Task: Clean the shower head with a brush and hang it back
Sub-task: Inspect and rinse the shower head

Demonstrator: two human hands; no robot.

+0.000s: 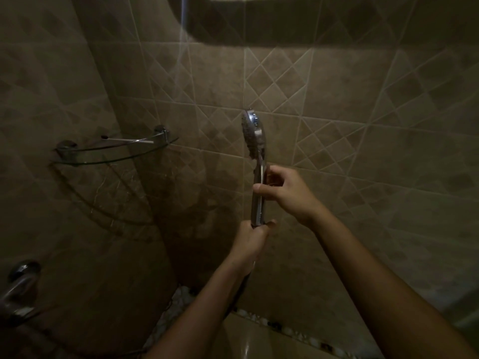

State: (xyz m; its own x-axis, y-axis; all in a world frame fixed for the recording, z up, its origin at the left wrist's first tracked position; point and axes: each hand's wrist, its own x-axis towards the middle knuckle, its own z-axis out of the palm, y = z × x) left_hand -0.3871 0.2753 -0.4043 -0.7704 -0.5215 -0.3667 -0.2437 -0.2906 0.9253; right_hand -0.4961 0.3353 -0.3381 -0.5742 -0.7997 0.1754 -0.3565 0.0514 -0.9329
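Holding one shower head (252, 136) upright in front of the tiled wall (363, 112), both hands on its chrome handle. Left hand (252, 239) is clamped in a full fist around the bottom end of the handle; the dark hose (239, 291) drops out below that fist, along the left forearm. Right hand (282, 190) sits higher on the handle — thumb across the front, fingers curled round the back, closed on it. Spray face points left, toward the corner; the head's top is level with the diagonal tile band, and whether it touches the wall I cannot tell. Count: one shower head, one hose, two hands, one glass corner shelf (114, 151), one chrome tap fitting (18, 288) at the lower left edge. Shelf is mounted in the wall corner on two round chrome brackets, well left of the head; nothing visible on it — lighting is dim, so small items can't be ruled out. A strip of pale pebbles (285, 330) runs along the foot of the wall below the arms.
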